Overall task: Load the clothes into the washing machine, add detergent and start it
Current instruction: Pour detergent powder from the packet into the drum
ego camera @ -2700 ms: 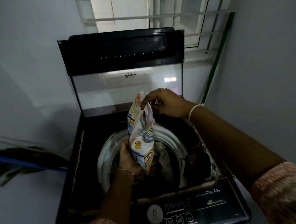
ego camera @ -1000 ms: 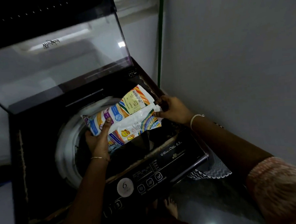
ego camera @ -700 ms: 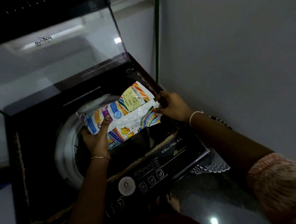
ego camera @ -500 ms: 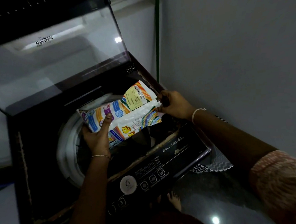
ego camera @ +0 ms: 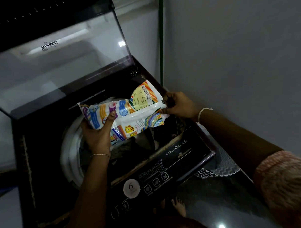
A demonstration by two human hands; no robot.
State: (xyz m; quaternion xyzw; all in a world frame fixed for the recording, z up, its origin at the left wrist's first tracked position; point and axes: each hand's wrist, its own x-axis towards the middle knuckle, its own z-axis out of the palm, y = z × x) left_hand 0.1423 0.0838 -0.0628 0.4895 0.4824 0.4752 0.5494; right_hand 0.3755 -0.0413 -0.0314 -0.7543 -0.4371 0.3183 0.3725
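A colourful detergent packet [ego camera: 127, 113] lies tilted sideways over the open drum [ego camera: 69, 153] of a black top-load washing machine [ego camera: 35, 154]. My left hand [ego camera: 98, 134] grips the packet's lower end from underneath, thumb on its face. My right hand [ego camera: 179, 105] pinches the packet's top right corner, near the machine's right rim. Dark clothes [ego camera: 142, 142] lie inside the drum below the packet.
The glass lid [ego camera: 56, 63] stands raised behind the drum. The control panel [ego camera: 158, 174] with a round dial and buttons runs along the front. A grey wall [ego camera: 239, 57] is close on the right, with a patterned cloth [ego camera: 219, 169] and dark floor below.
The packet went from upright over the drum to tilted sideways, its top towards the right. In the last second both hands and the packet barely shifted.
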